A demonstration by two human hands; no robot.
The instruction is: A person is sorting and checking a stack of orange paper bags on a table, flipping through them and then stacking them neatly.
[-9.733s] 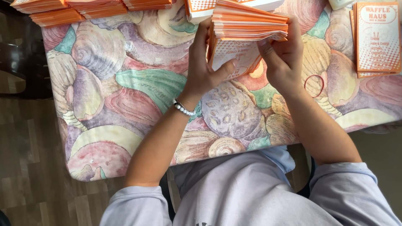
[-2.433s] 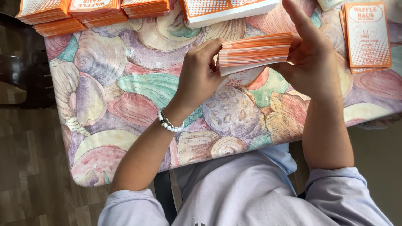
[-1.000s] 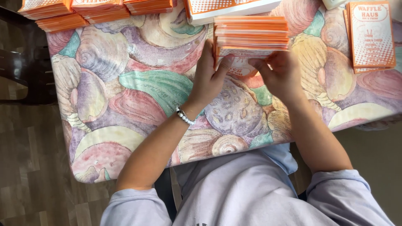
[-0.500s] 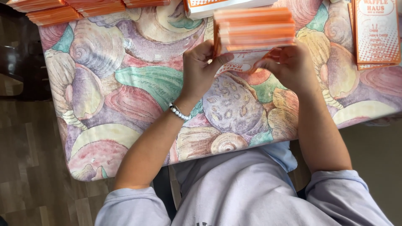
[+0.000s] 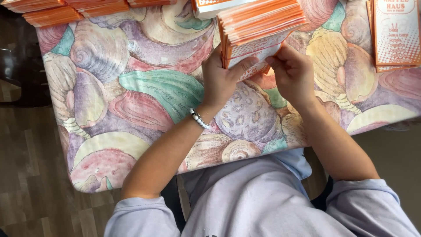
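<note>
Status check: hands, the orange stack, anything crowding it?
Left hand grips orange paper stack, thumb across its lowest sheet. Right hand pinches that sheet's edge. Stack raised over shell-print tablecloth. More orange piles at far edge, apart.

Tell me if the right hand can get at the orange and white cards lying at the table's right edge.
Probably yes. The right hand is busy on the stack of orange cards, but the tablecloth between it and the cards at the right edge looks bare.

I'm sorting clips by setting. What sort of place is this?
Probably a home or small eatery back room: a shell-patterned tablecloth, wood floor, and stacks of orange leaflets, one held by the left hand and right hand.
</note>
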